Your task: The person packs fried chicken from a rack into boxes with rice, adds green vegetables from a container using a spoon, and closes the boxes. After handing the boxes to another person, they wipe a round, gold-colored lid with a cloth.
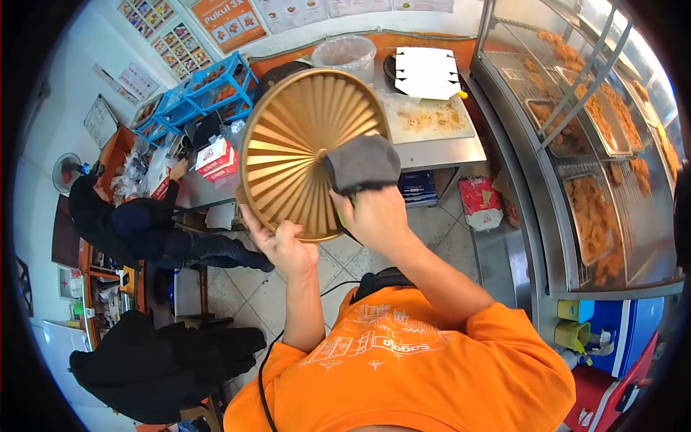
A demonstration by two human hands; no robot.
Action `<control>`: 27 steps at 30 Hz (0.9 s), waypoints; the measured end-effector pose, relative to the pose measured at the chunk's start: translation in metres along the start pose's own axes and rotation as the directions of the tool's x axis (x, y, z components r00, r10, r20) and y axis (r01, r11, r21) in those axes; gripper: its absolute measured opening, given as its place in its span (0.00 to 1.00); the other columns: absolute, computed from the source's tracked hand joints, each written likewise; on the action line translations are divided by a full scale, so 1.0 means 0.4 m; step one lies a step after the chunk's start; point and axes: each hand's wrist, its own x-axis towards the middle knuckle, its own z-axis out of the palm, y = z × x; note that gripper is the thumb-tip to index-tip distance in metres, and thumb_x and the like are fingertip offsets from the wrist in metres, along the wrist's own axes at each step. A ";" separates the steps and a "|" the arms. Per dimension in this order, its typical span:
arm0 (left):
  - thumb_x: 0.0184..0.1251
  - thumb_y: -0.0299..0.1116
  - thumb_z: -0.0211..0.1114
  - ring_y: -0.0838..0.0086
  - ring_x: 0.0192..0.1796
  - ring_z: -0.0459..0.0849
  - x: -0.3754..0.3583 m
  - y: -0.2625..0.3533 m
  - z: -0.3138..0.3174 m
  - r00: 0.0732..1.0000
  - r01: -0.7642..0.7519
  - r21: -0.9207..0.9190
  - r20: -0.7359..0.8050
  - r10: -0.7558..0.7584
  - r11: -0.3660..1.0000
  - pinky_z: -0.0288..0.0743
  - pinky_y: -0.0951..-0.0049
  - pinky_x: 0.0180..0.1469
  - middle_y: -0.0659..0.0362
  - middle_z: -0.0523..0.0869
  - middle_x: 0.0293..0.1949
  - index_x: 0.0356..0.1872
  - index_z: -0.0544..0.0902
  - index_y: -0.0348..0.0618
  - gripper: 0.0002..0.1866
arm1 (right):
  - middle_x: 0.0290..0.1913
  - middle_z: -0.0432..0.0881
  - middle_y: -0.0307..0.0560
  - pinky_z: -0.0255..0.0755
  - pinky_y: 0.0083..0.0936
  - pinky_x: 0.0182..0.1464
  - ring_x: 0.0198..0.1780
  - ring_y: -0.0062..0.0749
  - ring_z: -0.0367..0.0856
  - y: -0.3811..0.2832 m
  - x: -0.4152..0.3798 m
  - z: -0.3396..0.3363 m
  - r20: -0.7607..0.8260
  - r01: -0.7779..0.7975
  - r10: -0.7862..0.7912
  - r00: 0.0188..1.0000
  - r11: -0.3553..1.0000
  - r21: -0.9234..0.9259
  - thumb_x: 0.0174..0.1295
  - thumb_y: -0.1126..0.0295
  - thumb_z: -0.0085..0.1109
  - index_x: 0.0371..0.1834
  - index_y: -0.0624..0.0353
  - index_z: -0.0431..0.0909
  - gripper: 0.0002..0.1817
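The left hand (289, 250) grips the lower rim of the round ribbed gold piece (306, 155), held in front of the torso. The right hand (371, 216) clasps a gray cloth (363, 164) against its ribbed face, right of center.

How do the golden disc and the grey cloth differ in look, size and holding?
The golden disc is round, ribbed and shiny; the grey cloth is dull and soft-looking. The disc is larger than the cloth. The left hand holds the disc's rim; the right hand, the cloth. Both are hand-held.
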 end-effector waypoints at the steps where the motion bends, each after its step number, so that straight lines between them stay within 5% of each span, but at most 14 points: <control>1: 0.38 0.12 0.44 0.59 0.64 0.76 -0.013 -0.004 -0.003 1.000 0.023 0.001 0.021 -0.023 1.000 0.74 0.63 0.63 0.50 0.72 0.64 0.76 0.53 0.41 0.51 | 0.47 0.82 0.57 0.71 0.43 0.56 0.50 0.58 0.79 0.005 0.009 -0.003 -0.041 0.052 -0.052 0.998 0.999 -0.005 0.56 0.63 0.65 0.45 0.58 0.83 0.15; 5: 0.40 0.09 0.43 0.63 0.62 0.76 -0.046 -0.012 -0.055 0.981 0.179 0.118 0.053 -0.186 0.977 0.75 0.69 0.58 0.54 0.72 0.64 0.77 0.53 0.48 0.52 | 0.42 0.85 0.47 0.74 0.40 0.49 0.43 0.48 0.82 0.059 0.081 0.015 0.023 -0.138 0.137 0.990 0.989 0.047 0.59 0.62 0.65 0.40 0.54 0.84 0.11; 8: 0.42 0.08 0.43 0.66 0.59 0.77 -0.030 -0.007 -0.050 0.965 0.221 0.082 0.123 -0.230 0.972 0.77 0.74 0.51 0.55 0.73 0.62 0.78 0.51 0.51 0.53 | 0.41 0.85 0.44 0.76 0.38 0.50 0.41 0.47 0.83 -0.005 0.124 0.005 -0.030 -0.049 0.057 0.998 0.973 0.228 0.58 0.61 0.65 0.35 0.53 0.85 0.09; 9: 0.44 0.08 0.45 0.71 0.53 0.78 -0.028 -0.002 -0.041 0.961 0.252 0.060 0.099 -0.257 0.966 0.75 0.79 0.42 0.55 0.75 0.59 0.78 0.51 0.48 0.51 | 0.42 0.86 0.42 0.77 0.35 0.50 0.42 0.44 0.84 -0.021 0.126 0.007 0.035 0.024 -0.039 0.999 0.932 0.360 0.54 0.60 0.67 0.31 0.53 0.86 0.09; 10: 0.47 0.08 0.46 0.76 0.46 0.80 -0.029 0.001 -0.037 0.956 0.283 0.037 0.073 -0.285 0.958 0.73 0.83 0.33 0.55 0.76 0.56 0.77 0.51 0.44 0.49 | 0.42 0.86 0.42 0.77 0.36 0.53 0.46 0.43 0.84 -0.011 0.146 0.004 -0.153 0.480 -0.460 0.875 0.780 0.402 0.50 0.63 0.67 0.32 0.54 0.85 0.10; 11: 0.45 0.07 0.45 0.74 0.48 0.81 -0.027 -0.001 -0.057 0.929 0.310 -0.007 0.213 -0.302 0.951 0.74 0.83 0.34 0.53 0.76 0.59 0.78 0.49 0.44 0.51 | 0.44 0.85 0.44 0.75 0.37 0.56 0.49 0.44 0.83 -0.014 0.132 0.004 -0.047 0.473 -0.483 0.874 0.828 0.302 0.50 0.65 0.66 0.36 0.56 0.85 0.12; 13: 0.44 0.07 0.45 0.72 0.49 0.81 -0.027 -0.009 -0.073 0.941 0.315 0.024 0.124 -0.316 0.949 0.75 0.82 0.36 0.52 0.75 0.60 0.78 0.49 0.43 0.51 | 0.46 0.85 0.47 0.73 0.39 0.58 0.52 0.45 0.81 -0.009 0.131 -0.001 0.063 0.468 -0.487 0.871 0.862 0.194 0.49 0.67 0.65 0.40 0.57 0.84 0.14; 14: 0.44 0.07 0.45 0.70 0.50 0.81 -0.038 -0.007 -0.082 0.944 0.328 0.058 0.023 -0.330 0.943 0.76 0.81 0.38 0.51 0.75 0.61 0.77 0.49 0.42 0.50 | 0.48 0.84 0.51 0.70 0.41 0.60 0.54 0.48 0.80 0.000 0.150 -0.014 0.391 0.209 -0.229 0.892 0.973 0.092 0.50 0.67 0.64 0.45 0.59 0.83 0.17; 15: 0.44 0.08 0.44 0.69 0.51 0.81 -0.039 -0.009 -0.080 0.965 0.263 -0.021 0.021 -0.263 0.965 0.76 0.80 0.40 0.50 0.74 0.61 0.76 0.50 0.40 0.49 | 0.51 0.83 0.55 0.68 0.43 0.63 0.57 0.51 0.78 0.006 0.159 -0.024 0.643 -0.015 0.073 0.762 0.995 -0.095 0.52 0.68 0.62 0.50 0.60 0.81 0.20; 16: 0.44 0.08 0.44 0.69 0.51 0.81 -0.037 -0.007 -0.066 0.967 0.255 -0.032 0.023 -0.255 0.966 0.76 0.80 0.40 0.50 0.74 0.61 0.76 0.50 0.40 0.49 | 0.51 0.83 0.55 0.68 0.43 0.63 0.57 0.51 0.78 0.028 0.152 -0.013 0.641 -0.003 0.066 0.765 0.995 -0.099 0.52 0.68 0.62 0.50 0.60 0.81 0.20; 17: 0.44 0.08 0.44 0.69 0.52 0.81 -0.035 0.012 -0.027 0.969 0.246 -0.056 0.030 -0.244 0.968 0.76 0.80 0.41 0.51 0.75 0.61 0.76 0.51 0.39 0.48 | 0.52 0.82 0.57 0.67 0.43 0.62 0.57 0.53 0.78 0.063 0.132 0.015 0.280 0.062 -0.048 0.959 0.997 -0.040 0.52 0.68 0.61 0.52 0.61 0.80 0.22; 18: 0.45 0.08 0.44 0.69 0.53 0.81 -0.040 0.027 -0.011 0.970 0.242 -0.072 0.025 -0.241 0.968 0.76 0.80 0.41 0.51 0.75 0.61 0.76 0.51 0.39 0.48 | 0.54 0.81 0.60 0.67 0.43 0.62 0.57 0.55 0.77 0.065 0.117 0.025 -0.122 0.137 -0.136 0.983 0.991 0.001 0.52 0.68 0.61 0.54 0.62 0.79 0.23; 23: 0.44 0.08 0.43 0.71 0.45 0.80 -0.037 0.024 -0.059 0.964 0.258 -0.003 0.061 -0.257 0.966 0.77 0.78 0.41 0.54 0.78 0.52 0.75 0.55 0.45 0.47 | 0.56 0.79 0.59 0.55 0.52 0.70 0.63 0.59 0.72 0.024 0.126 0.007 -0.038 0.214 -0.213 0.976 0.976 0.037 0.51 0.72 0.57 0.53 0.62 0.80 0.22; 27: 0.45 0.08 0.43 0.70 0.45 0.81 -0.031 0.020 -0.056 0.976 0.217 -0.089 0.037 -0.214 0.972 0.77 0.76 0.40 0.54 0.78 0.51 0.75 0.56 0.44 0.47 | 0.56 0.80 0.57 0.57 0.51 0.68 0.62 0.59 0.72 -0.006 0.073 -0.011 -0.002 0.235 -0.236 0.972 0.968 0.091 0.52 0.72 0.57 0.52 0.61 0.80 0.21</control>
